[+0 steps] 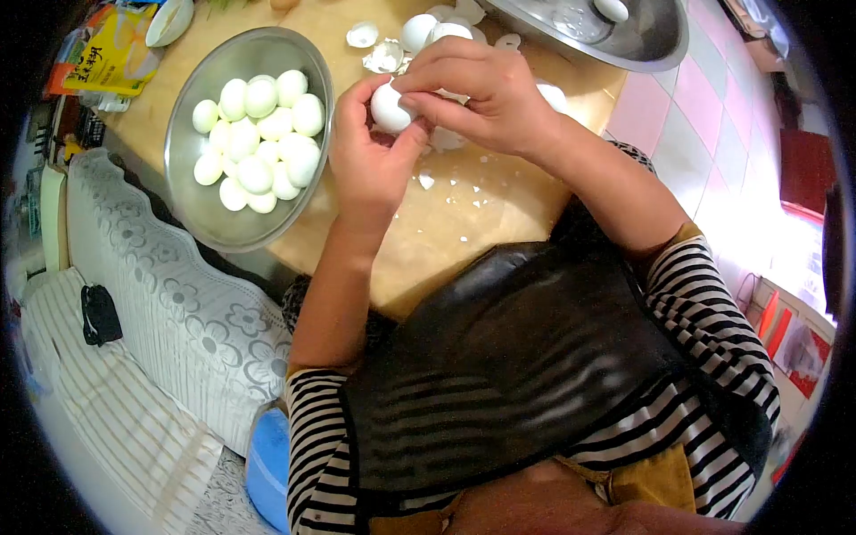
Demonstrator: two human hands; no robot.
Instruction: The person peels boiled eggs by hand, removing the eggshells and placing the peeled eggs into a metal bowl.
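A white egg (pixel 390 109) is held between my two hands above the wooden table. My left hand (pixel 373 156) is closed around its left and lower side. From the right, my right hand (pixel 495 98) has its thumb and fingers pressed against the egg's shell. Close on the left stands a steel bowl (pixel 189 192) with several peeled eggs (pixel 256 175) piled in it. Broken eggshells (pixel 383 57) lie just beyond my hands, beside more white eggs (pixel 419 33). My right hand partly covers those eggs and shells.
A second steel bowl (pixel 637 55) at the far right holds an egg (pixel 612 9) and some liquid. Small shell bits (pixel 426 181) are scattered over the table (pixel 428 267). A yellow packet (pixel 116 58) and a small bowl (pixel 169 22) are at the far left. A sofa (pixel 169 241) stands left.
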